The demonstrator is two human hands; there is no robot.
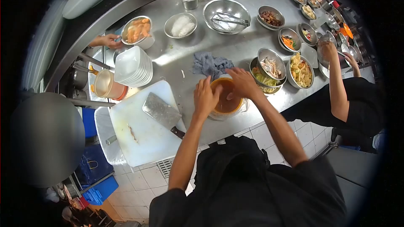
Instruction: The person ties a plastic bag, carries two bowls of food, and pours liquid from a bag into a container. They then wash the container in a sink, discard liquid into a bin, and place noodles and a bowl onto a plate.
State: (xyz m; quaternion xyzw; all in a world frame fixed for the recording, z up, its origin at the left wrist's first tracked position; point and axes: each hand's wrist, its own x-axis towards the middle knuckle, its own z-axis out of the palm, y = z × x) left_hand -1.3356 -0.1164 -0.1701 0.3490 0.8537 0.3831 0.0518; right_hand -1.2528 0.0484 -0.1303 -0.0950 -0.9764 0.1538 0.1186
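The left hand (205, 97) and right hand (244, 83), loosely spread, seemingly gripping nothing, flank the tub (227, 112) by the counter's (168, 67) near edge, where a bump could slop brown liquid (226, 104) floorward.

A cleaver (161, 111) is lying on a white board (124, 115) at near left, with white plates (134, 66) sitting stacked beyond it. Tongs (230, 19) are resting in a steel bowl (227, 5) on the far side, while orange shreds (288, 42) are partly filling a smaller bowl (286, 32) at right.
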